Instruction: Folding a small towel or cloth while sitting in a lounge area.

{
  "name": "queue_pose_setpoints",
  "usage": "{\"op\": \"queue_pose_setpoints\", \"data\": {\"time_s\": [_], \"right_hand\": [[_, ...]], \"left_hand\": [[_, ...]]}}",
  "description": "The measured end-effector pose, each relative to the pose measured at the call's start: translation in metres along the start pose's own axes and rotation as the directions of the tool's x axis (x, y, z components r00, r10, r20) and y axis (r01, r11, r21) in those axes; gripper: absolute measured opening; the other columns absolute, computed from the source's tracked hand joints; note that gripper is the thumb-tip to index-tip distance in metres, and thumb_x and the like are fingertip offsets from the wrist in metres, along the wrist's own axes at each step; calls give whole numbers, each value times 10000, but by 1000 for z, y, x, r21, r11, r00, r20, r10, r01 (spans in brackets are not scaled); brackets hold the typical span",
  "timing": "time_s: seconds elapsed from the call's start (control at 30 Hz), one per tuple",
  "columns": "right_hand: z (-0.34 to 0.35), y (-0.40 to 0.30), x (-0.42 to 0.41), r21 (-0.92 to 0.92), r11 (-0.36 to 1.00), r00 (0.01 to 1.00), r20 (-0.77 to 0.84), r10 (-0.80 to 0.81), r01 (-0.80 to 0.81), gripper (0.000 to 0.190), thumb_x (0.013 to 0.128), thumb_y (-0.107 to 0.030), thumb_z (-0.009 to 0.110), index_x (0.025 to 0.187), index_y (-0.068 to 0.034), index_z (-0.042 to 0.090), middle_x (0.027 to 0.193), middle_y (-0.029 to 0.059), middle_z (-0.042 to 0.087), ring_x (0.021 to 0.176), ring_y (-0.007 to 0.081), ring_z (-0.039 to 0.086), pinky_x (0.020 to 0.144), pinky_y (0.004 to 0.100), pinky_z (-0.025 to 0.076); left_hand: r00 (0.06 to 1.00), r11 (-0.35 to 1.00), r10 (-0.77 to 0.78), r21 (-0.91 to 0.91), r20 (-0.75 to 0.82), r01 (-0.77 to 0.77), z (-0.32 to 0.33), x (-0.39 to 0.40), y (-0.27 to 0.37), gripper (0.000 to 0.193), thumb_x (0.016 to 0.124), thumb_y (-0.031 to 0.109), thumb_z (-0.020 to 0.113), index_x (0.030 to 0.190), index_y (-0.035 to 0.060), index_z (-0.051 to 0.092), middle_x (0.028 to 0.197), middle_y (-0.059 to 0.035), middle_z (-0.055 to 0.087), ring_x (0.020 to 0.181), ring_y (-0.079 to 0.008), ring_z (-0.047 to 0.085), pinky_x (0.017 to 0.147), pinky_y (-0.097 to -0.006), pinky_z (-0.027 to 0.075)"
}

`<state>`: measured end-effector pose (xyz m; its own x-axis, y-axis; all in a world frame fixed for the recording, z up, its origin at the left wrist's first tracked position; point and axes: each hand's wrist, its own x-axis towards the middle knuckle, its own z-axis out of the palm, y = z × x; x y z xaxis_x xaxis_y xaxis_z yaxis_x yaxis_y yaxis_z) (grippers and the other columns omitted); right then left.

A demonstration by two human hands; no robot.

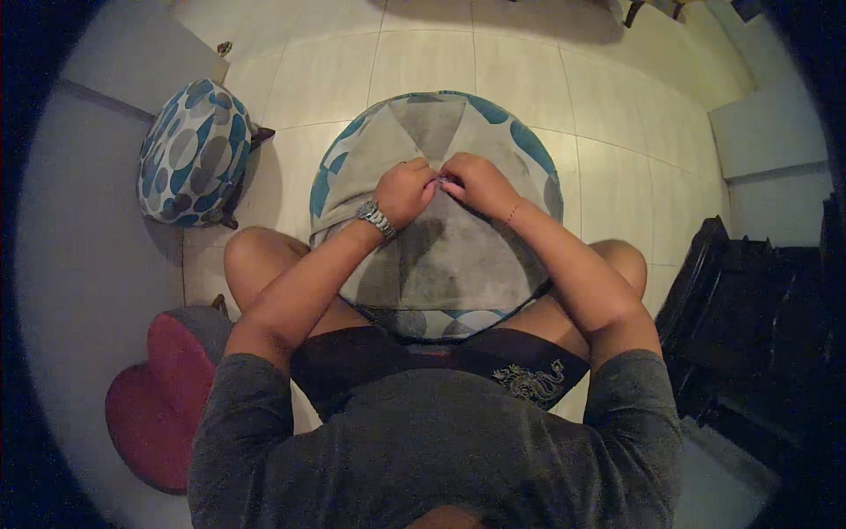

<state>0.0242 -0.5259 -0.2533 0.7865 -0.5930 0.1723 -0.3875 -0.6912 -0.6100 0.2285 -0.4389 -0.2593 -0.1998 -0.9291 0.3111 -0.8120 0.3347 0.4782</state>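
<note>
A grey cloth (462,244) with darker patches lies spread over a round, teal-dotted ottoman (529,142) between my knees. A darker triangle of fabric (433,122) shows at its far side. My left hand (406,192), with a metal watch (375,218) on the wrist, pinches the cloth near the ottoman's middle. Opposite it, the fingers of my right hand (479,185) are bent and pinch at the same spot. The fingertips of both hands nearly meet there. A small bit of lilac-looking material shows between them, too small to make out.
A smaller dotted stool (195,155) with dark legs stands at the left. Nearer to me on that side is a red and grey heart-shaped seat (162,397). Dark furniture (740,324) lies at the right. Pale tiles (429,59) cover the floor.
</note>
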Motion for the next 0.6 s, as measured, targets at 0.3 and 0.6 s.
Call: {"op": "queue_pose_setpoints", "data": {"time_s": [0.3, 0.6], "right_hand": [[-3, -1, 2, -5, 999, 999, 25, -38, 38, 217, 884, -202, 771, 1021, -45, 710, 987, 170, 699, 974, 402, 688, 867, 505, 562], [-17, -32, -20, -261, 964, 957, 288, 39, 39, 531, 906, -257, 757, 1360, -35, 593, 998, 204, 736, 940, 419, 721, 837, 515, 590]], "left_hand": [[997, 996, -35, 83, 67, 29, -4, 3, 7, 150, 902, 223, 721, 967, 90, 744, 954, -123, 668, 877, -363, 688, 754, -493, 573], [965, 939, -208, 310, 162, 150, 2, -11, 38, 280, 1091, 232, 518, 1061, 5, 679, 995, -165, 673, 910, -382, 695, 765, -518, 563]]}}
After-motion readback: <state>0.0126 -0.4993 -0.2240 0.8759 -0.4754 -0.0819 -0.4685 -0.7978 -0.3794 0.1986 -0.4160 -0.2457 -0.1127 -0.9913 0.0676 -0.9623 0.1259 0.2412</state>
